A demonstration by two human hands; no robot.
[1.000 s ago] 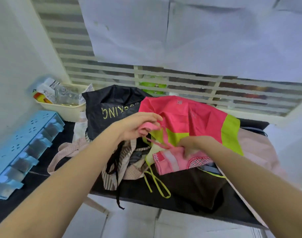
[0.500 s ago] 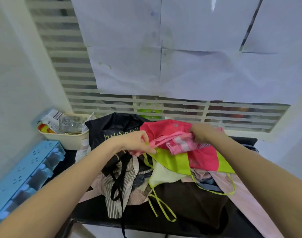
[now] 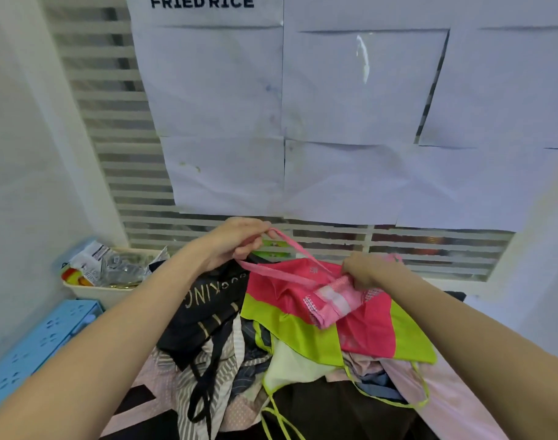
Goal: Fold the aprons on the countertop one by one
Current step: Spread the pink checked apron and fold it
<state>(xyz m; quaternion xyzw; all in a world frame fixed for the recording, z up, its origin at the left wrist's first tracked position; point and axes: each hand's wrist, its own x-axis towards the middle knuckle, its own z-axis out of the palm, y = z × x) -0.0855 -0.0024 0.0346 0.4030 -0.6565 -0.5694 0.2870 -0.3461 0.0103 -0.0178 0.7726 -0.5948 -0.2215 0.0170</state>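
1. Head view, the hands: a small pink apron [image 3: 334, 301] is held bunched above the pile. Its gathered body is gripped by the right hand [image 3: 363, 271], fingers curled round the cloth, while its pink strap [image 3: 284, 246] is pinched by the left hand [image 3: 236, 241] and drawn up and away to the left. The strap is pulled taut between the two hands, probably so that it is freed from the bundle before the apron is spread and folded.

2. Head view, the pile: the remaining aprons lie heaped on the dark countertop [image 3: 138, 398], unfolded and overlapping. A pink and lime apron [image 3: 366, 331] is spread directly beneath the held one; a black apron with gold lettering [image 3: 207, 300] is draped to its left, and a striped apron [image 3: 220, 369] with black ties lies nearer the front edge. The held apron is kept clear of these, seemingly so that its ties do not tangle with the lime cords below.

3. Head view, the surroundings: a cream tub of packets [image 3: 112, 274] stands at the back left beside a blue perforated rack [image 3: 39, 344]. White paper sheets [image 3: 350, 122] are fixed over a louvred window.

4. Judgement: the task appears to be at an early stage, since no folded apron is seen.
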